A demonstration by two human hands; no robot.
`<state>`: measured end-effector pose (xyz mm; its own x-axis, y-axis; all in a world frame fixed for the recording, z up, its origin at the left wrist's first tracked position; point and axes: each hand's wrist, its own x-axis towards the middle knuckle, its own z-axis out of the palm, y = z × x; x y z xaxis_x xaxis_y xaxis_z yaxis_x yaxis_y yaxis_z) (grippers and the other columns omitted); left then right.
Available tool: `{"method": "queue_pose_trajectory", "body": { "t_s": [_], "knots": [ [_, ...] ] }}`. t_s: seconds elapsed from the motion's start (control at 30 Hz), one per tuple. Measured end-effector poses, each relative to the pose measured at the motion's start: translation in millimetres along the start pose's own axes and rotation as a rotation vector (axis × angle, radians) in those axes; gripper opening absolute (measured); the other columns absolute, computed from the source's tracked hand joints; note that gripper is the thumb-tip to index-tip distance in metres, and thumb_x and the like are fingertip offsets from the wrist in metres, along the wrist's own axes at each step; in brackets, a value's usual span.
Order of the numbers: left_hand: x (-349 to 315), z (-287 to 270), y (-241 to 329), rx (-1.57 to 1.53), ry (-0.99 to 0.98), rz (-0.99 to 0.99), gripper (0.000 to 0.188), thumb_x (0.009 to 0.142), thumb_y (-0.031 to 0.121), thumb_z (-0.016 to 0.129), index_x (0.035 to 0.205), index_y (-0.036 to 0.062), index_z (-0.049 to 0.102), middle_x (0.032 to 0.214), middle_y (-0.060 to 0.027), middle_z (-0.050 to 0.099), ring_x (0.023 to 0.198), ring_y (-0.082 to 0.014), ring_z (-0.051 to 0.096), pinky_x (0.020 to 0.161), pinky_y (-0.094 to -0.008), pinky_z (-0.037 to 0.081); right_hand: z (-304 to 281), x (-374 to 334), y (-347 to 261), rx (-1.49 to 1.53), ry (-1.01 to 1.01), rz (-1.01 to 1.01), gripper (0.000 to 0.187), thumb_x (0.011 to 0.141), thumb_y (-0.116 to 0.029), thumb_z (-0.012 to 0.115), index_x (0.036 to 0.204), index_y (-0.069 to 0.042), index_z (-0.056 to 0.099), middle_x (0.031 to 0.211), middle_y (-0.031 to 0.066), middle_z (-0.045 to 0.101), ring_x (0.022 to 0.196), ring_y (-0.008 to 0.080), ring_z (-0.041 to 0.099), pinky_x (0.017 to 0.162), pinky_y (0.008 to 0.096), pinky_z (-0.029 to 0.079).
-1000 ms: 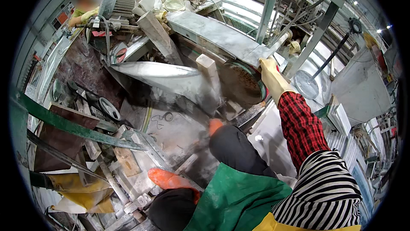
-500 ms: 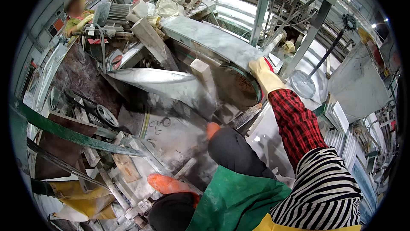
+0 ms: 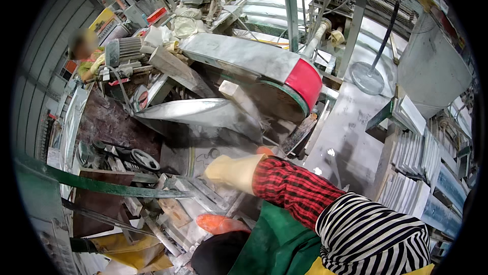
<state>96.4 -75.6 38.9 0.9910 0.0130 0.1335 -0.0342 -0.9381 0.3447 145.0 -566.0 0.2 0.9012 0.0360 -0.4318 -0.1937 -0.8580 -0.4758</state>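
My right hand [image 3: 226,171], in a cream rubber glove, reaches left across my front in a red-and-black plaid sleeve [image 3: 297,188]. Its fingers are blurred and turned away, so their grip is hidden. Below it are grey bars of a metal frame [image 3: 203,198]. Beyond it lies a curved grey metal panel [image 3: 193,109] with dust on it. Farther off stands a long grey machine cover [image 3: 239,55] whose rounded end is red [image 3: 305,84]. A squared wooden block [image 3: 238,93] leans beside that cover. My left hand is out of view.
A green curved bar [image 3: 112,181] crosses at the left, near a handwheel [image 3: 145,159]. Stacked pale slabs [image 3: 412,158] stand at the right, below a fan on a round base [image 3: 367,77]. Another person [image 3: 90,59] is at the far left. My orange boot [image 3: 219,224] is below.
My right hand has left the red end of the machine cover and swung down and left, across my front. The view has shifted somewhat, and the red end now shows fully.
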Motion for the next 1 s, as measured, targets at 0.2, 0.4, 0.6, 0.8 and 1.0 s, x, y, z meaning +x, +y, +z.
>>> {"method": "queue_pose_trajectory", "body": {
  "t_s": [0.2, 0.4, 0.6, 0.8, 1.0],
  "knots": [
    [-2, -33, 30, -0.279, -0.074, -0.089, 0.047, 0.100, 0.035, 0.060, 0.132, 0.0008, 0.062, 0.130, -0.0268, 0.063, 0.113, -0.0405, 0.060, 0.100, -0.0533, 0.046, -5, -22, 4, 0.297, 0.052, -0.121, 0.023, 0.091, -0.021, 0.057, 0.103, -0.007, 0.072, 0.091, 0.0027, 0.074, 0.074, 0.0193, 0.067, 0.063, 0.0389, 0.051],
    [40, -39, 111, -0.648, -0.190, -0.036, 0.045, 0.101, 0.033, 0.060, 0.131, 0.0003, 0.063, 0.129, -0.0271, 0.063, 0.111, -0.0402, 0.061, 0.099, -0.0534, 0.047, 48, 26, -86, 1.216, -0.053, -0.590, 0.052, 0.094, -0.037, 0.060, 0.138, -0.010, 0.056, 0.088, 0.0082, 0.070, 0.071, 0.0223, 0.063, 0.061, 0.0408, 0.049],
    [111, -5, 241, -0.400, -0.355, 0.564, 0.088, 0.080, 0.012, 0.076, 0.156, 0.0070, 0.033, 0.165, -0.0155, 0.027, 0.153, -0.0311, 0.025, 0.125, -0.0420, 0.019, 49, 43, -173, 1.441, 0.523, -0.429, 0.063, 0.092, -0.026, 0.064, 0.150, -0.013, 0.044, 0.127, 0.0185, 0.064, 0.109, 0.0284, 0.065, 0.090, 0.0381, 0.053],
    [87, -15, 234, -0.264, -0.428, 0.758, 0.082, 0.082, 0.004, 0.076, 0.154, 0.0102, 0.038, 0.165, -0.0114, 0.028, 0.148, -0.0289, 0.034, 0.119, -0.0423, 0.033, -22, 9, -63, 1.478, 0.758, -0.225, 0.060, 0.090, -0.002, 0.060, 0.148, -0.009, 0.047, 0.113, 0.0077, 0.065, 0.096, 0.0173, 0.060, 0.081, 0.0313, 0.053],
    [58, -40, 29, 0.015, -0.029, 0.601, 0.060, 0.089, 0.023, 0.071, 0.144, 0.0094, 0.052, 0.155, -0.0139, 0.044, 0.143, -0.0322, 0.041, 0.117, -0.0457, 0.035, -68, -113, 119, 1.291, 1.248, 0.186, 0.061, 0.085, 0.004, 0.059, 0.145, -0.007, 0.047, 0.097, 0.0053, 0.064, 0.080, 0.0151, 0.058, 0.067, 0.0272, 0.050]
  ]
}}
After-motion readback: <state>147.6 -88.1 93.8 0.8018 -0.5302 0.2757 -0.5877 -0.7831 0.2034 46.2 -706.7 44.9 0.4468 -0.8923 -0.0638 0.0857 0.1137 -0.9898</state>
